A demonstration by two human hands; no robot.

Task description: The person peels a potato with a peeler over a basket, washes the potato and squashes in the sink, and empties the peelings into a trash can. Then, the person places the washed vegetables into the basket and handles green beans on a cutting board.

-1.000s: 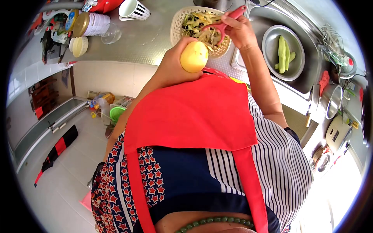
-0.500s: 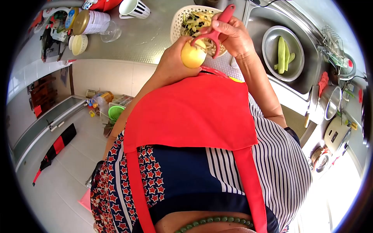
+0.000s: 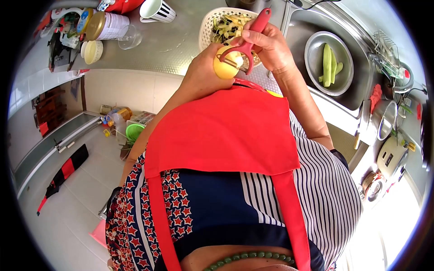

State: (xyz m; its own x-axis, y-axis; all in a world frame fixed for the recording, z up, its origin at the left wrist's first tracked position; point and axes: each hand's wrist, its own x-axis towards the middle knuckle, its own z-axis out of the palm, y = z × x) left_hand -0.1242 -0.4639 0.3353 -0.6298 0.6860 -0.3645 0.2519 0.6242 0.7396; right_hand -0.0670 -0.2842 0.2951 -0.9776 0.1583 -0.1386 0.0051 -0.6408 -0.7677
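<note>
My left hand [image 3: 199,74] grips the potato [image 3: 226,65] from below, just over the counter edge [image 3: 149,54], in front of the basket [image 3: 208,27] of peelings. My right hand [image 3: 266,45] is clenched round the red peeler [image 3: 246,38], whose blade lies against the potato's top. To peel well, I judge the blade should stay flat on the skin and be drawn in long, light strokes — pressing hard would waste flesh. My left fingers should keep clear of the blade's path, and the potato wants turning a little after each stroke. Peelings ought to drop into the basket, not the sink [image 3: 294,31] — its bowl [image 3: 314,52] holds cucumber pieces [image 3: 328,63].
</note>
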